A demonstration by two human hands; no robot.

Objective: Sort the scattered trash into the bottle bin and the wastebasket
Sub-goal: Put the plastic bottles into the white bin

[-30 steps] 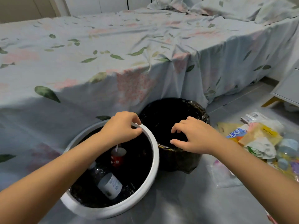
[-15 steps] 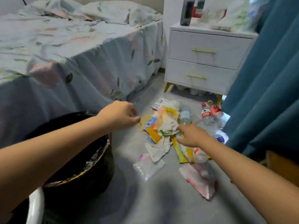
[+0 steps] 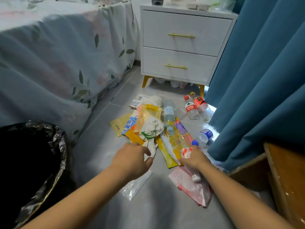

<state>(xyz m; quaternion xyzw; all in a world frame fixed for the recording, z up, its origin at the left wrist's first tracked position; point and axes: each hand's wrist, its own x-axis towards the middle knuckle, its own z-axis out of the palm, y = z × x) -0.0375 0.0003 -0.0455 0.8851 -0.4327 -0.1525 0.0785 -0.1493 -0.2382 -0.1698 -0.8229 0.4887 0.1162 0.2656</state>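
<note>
Scattered trash lies on the grey floor: yellow and blue wrappers [image 3: 145,116], crumpled white paper [image 3: 152,128], a clear bag [image 3: 137,185] and a pink bag [image 3: 193,187]. Several plastic bottles lie among it, one clear [image 3: 169,113], two red-labelled [image 3: 192,109] and one blue-labelled [image 3: 206,134]. My left hand [image 3: 133,160] pinches the lower end of a white paper scrap [image 3: 152,150] between thumb and forefinger. My right hand [image 3: 195,158] grips a clear bottle with a red-and-white label [image 3: 185,152]; its white cap pokes out below the hand. The black-lined wastebasket [image 3: 54,146] stands at the left. The bottle bin is out of view.
The bed with its leaf-print sheet [image 3: 57,63] runs along the left. A white nightstand [image 3: 179,45] stands behind the pile. A teal curtain [image 3: 260,80] hangs at the right, with wooden furniture [image 3: 287,179] below it. Grey floor shows between the wastebasket and the pile.
The view swung right from the two bins to the trash pile. Both hands left the bins and came down onto the pile; the right closed on a bottle, the left on paper.
</note>
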